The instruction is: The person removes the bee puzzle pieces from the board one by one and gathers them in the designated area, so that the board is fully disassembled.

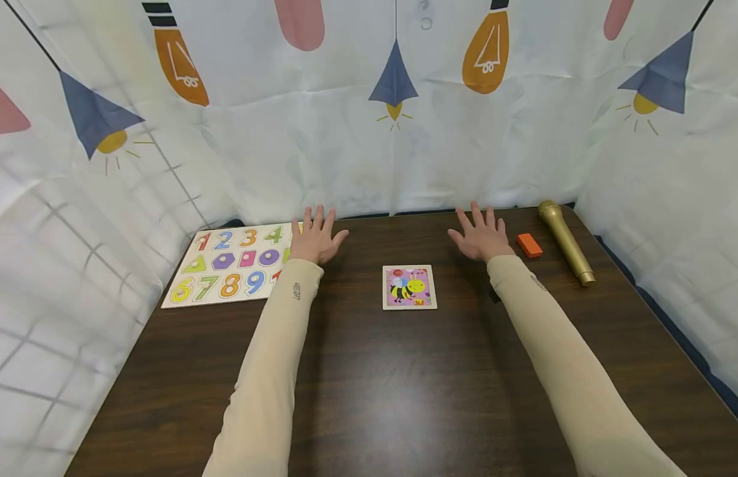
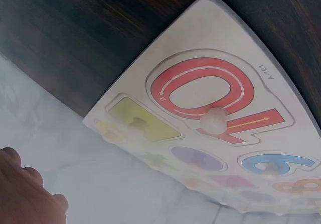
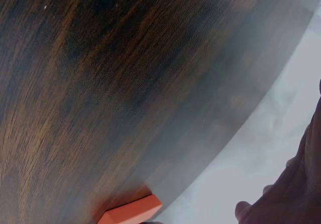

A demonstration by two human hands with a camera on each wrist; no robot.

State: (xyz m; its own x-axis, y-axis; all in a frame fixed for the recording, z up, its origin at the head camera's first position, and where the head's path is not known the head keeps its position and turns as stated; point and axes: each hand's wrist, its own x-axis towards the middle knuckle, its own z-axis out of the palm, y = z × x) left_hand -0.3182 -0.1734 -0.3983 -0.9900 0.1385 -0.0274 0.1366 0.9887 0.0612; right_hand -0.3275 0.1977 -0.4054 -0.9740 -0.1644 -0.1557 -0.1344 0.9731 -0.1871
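My left hand (image 1: 315, 240) is held out with fingers spread, over the right end of a white number puzzle board (image 1: 186, 268). In the left wrist view that board (image 2: 195, 28) shows a red 10 and pegged shapes, and part of the hand (image 2: 30, 194) appears at the lower left. My right hand (image 1: 481, 237) also has its fingers spread and holds nothing. An orange block (image 1: 529, 245) lies just right of it. Between the hands and nearer to me lies a small square bee picture puzzle (image 1: 410, 287).
A gold microphone (image 1: 566, 242) lies slanted at the right of the dark wooden table (image 1: 399, 391). Behind the table's far edge and along both sides hangs a white curtain (image 1: 345, 152) printed with lamps and bulbs.
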